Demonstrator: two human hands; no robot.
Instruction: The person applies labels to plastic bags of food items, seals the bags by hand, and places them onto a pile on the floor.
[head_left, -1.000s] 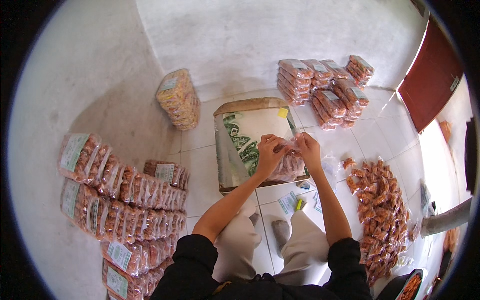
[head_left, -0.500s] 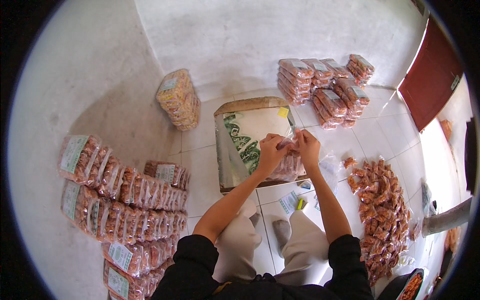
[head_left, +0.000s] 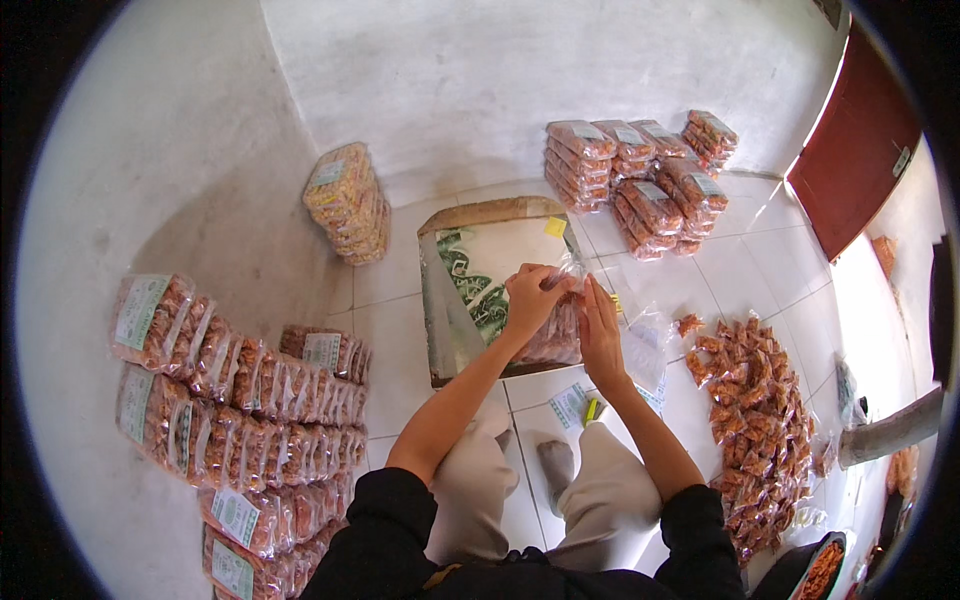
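My left hand (head_left: 530, 292) pinches the upper part of a clear plastic bag (head_left: 550, 340) of brownish packets, which stands on a low box (head_left: 452, 355) with a green-patterned top sheet and a yellow square. My right hand (head_left: 600, 332) is against the bag's right side, its fingers straightened and pressed together, holding it. A small yellow object (head_left: 616, 304) shows just right of my right hand. Loose plastic bags (head_left: 643, 355), printed cards (head_left: 568, 405) and a yellow-green item (head_left: 592, 410) lie by the box.
Stacked bagged snacks stand at left (head_left: 270, 390), back left (head_left: 345, 200) and back right (head_left: 650, 210). A heap of small orange-brown packets (head_left: 750, 420) covers floor at right, near a grey pipe-like object (head_left: 870, 435) and a black container (head_left: 820, 570). A red door (head_left: 855, 130) is beyond.
My right hand has moved slightly down along the bag, its curled fingers now straighter. My left hand still grips near the top. The whole view has shifted a little.
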